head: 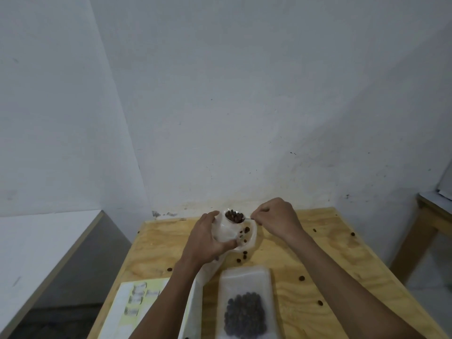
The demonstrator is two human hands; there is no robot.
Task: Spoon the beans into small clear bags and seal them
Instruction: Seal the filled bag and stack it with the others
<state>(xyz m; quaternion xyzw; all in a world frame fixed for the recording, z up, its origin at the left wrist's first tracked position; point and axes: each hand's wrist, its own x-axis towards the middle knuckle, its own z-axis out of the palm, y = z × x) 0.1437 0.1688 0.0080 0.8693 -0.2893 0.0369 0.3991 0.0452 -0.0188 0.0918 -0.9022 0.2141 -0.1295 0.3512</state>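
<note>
Here our left hand (208, 237) curls round a clear bag (238, 234), thumb near its mouth, holding it up off the table (318, 253), while our right hand (276, 217) pinches the handle of a spoon (235, 216) heaped with beans (233, 214) at the bag's opening. Both forearms reach forward from the near edge. Closer to us a filled bag (245, 307) lies flat, loose beans scattered around it.

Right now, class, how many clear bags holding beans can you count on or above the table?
2: one bag held open in the left hand, one filled bag lying flat near the table's front edge. Others may be hidden.
</note>
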